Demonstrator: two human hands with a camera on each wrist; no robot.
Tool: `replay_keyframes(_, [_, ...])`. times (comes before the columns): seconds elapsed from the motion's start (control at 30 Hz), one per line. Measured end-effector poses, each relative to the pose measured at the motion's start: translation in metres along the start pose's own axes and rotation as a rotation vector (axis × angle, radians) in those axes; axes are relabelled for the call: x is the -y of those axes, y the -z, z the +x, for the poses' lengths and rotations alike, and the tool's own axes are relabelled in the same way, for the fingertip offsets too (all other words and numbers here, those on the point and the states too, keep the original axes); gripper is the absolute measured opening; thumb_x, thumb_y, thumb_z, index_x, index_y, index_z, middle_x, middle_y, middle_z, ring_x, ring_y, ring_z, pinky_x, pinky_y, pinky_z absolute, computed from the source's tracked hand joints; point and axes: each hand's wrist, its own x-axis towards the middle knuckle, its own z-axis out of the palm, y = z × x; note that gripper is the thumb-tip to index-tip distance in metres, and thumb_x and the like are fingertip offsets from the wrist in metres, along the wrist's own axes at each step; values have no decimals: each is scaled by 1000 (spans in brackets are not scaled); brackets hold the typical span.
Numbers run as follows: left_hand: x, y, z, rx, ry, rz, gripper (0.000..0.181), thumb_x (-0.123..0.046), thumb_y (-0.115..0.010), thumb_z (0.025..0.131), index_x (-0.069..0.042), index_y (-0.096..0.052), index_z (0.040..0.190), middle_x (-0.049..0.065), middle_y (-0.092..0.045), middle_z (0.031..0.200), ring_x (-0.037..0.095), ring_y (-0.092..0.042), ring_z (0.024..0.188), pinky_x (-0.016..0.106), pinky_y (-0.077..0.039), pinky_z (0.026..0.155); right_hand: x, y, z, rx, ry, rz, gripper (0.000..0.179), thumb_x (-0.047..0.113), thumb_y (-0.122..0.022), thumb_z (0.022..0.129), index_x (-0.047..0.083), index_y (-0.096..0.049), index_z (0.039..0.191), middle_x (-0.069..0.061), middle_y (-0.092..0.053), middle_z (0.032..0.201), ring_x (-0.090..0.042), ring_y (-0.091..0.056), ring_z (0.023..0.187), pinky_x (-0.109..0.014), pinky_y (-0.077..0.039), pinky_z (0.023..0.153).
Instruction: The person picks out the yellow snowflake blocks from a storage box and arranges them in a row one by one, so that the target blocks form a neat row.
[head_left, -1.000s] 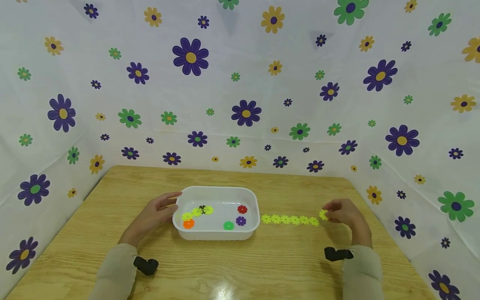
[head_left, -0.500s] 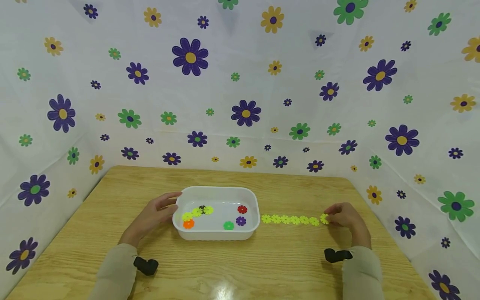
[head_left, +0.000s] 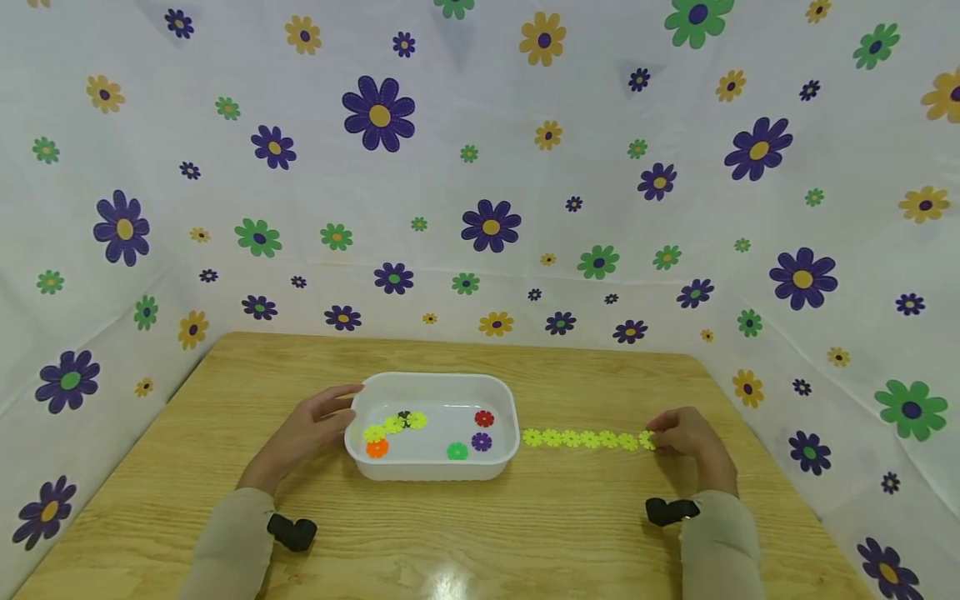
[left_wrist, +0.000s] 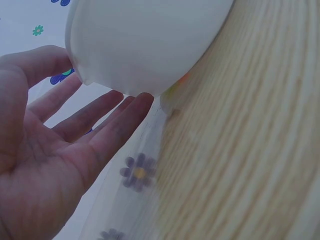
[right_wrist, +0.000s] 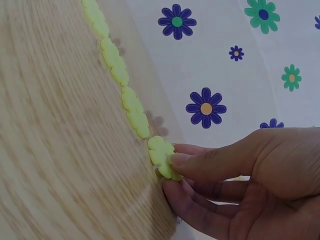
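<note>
Your head camera looks forward and down over the light wood-grained table [head_left: 480,533]. Your left-wrist camera, close in and seemingly tipped sideways, faces the outside of the white rounded plastic tub [left_wrist: 145,45]. Your right-wrist camera, also near, looks along the row of yellow-green flower-shaped plastic discs [right_wrist: 134,109], which the head view shares.

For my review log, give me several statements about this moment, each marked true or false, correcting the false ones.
1. The right hand pinches a yellow flower-shaped piece. True.
2. The left hand holds an orange piece. False: it touches the end of the white tub.
3. A red piece lies in the tub. True.
4. The row of yellow pieces is inside the tub. False: it lies on the table.
5. A purple piece is in the tub. True.
</note>
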Motion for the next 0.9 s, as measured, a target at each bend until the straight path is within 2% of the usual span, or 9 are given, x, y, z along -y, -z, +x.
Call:
replay_keyframes(0.33, [1,-1,-1,-6,-10,12,56,-30,-59,106,-18,-41,158,20,-39,164,46,-44,146,47,-53,111,0,-4,1,-11,-33,0,21,-2,-67,94,-12,-67,112,-19,-69,102,-17,-66,82,-29,-62,74])
replay_keyframes(0.67, [0,-1,-1,-5,-4,10,56,-30,-59,106,-19,-41,158,20,-39,163,46,-44,146,50,-51,113,2,-3,1,-20,2,-15,22,-2,-67,92,-13,-67,111,-21,-70,102,-15,-67,79,-30,-62,73])
replay_keyframes(0.9, [2,-1,-1,-3,-8,9,56,-29,-59,106,-18,-41,158,21,-39,163,47,-44,146,50,-51,112,12,0,-5,-34,0,-58,22,3,-65,96,-13,-66,112,-20,-70,99,-19,-66,81,-32,-61,73])
